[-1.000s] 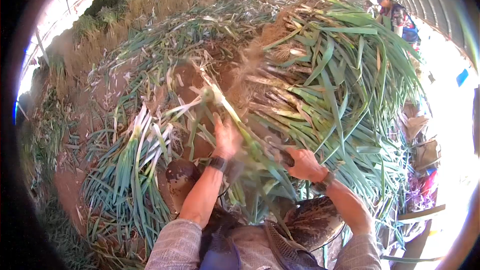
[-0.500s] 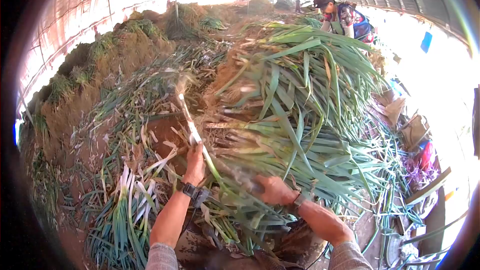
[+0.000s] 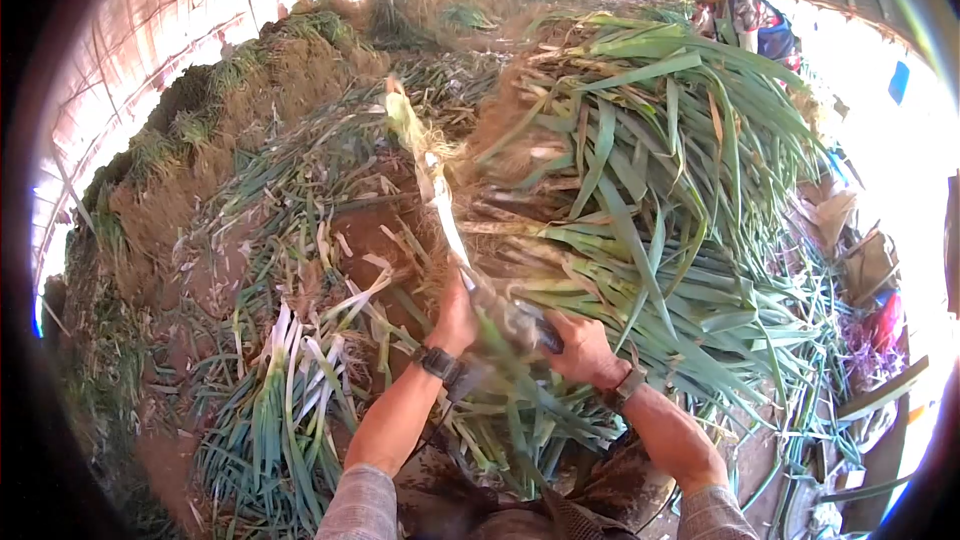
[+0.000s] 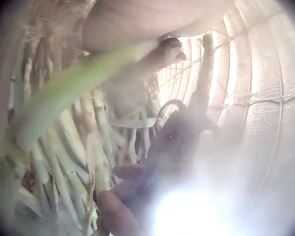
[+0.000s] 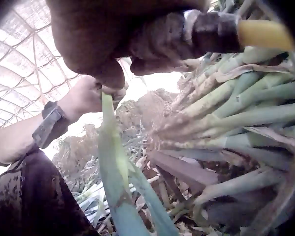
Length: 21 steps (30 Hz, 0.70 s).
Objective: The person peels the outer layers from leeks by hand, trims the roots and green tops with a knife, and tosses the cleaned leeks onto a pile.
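Note:
My left hand (image 3: 456, 318) grips a long leek (image 3: 450, 230) by its white shaft, the root end pointing up and away, with pale loose skin near that end. Green leaves hang blurred between the hands. My right hand (image 3: 583, 348) is curled round the dark handle of a tool (image 3: 549, 332); in the right wrist view the handle (image 5: 211, 32) is wrapped and a yellow hose (image 5: 265, 35) runs from it. The leek's leaves (image 5: 120, 196) spread below that hand. In the left wrist view a green stalk (image 4: 73, 88) passes under the left palm (image 4: 137, 19).
A large heap of leeks (image 3: 680, 160) lies at right, roots toward the middle. White-ended leeks (image 3: 280, 390) lie in a pile at lower left. Trimmings cover the ground (image 3: 200, 290). Another person (image 3: 735, 15) bends at the upper right.
Since half a second ago the view has shifted, so the heap and the other person sit farther right. Loose skin now shows at the leek's upper end. Both hands keep their grip.

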Each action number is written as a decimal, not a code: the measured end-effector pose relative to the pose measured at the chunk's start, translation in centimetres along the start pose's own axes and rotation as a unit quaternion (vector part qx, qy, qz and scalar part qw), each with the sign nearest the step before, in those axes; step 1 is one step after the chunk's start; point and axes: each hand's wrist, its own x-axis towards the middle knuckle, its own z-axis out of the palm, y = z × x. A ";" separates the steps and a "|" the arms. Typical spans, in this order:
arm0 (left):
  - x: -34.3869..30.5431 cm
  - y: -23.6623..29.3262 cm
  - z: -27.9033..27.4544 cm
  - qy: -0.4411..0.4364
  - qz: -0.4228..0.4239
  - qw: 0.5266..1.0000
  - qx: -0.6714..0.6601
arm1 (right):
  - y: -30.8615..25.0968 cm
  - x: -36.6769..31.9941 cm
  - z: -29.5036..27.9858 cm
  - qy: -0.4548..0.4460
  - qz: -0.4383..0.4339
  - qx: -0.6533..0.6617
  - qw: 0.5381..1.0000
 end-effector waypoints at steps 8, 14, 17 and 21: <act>0.6 -1.8 -2.4 -0.005 0.031 0.999 0.019 | -1.2 1.7 0.5 0.013 0.071 0.021 0.997; 1.0 -2.7 -4.5 0.065 0.028 0.997 0.019 | -0.6 1.7 0.1 0.010 0.066 0.031 0.997; -0.7 -2.5 -3.1 0.008 0.070 0.987 0.147 | -0.8 1.7 -0.1 0.003 0.048 0.022 0.999; -1.4 -2.4 -3.2 0.052 -0.015 0.995 0.083 | -1.3 1.4 -1.0 0.010 0.038 0.032 0.999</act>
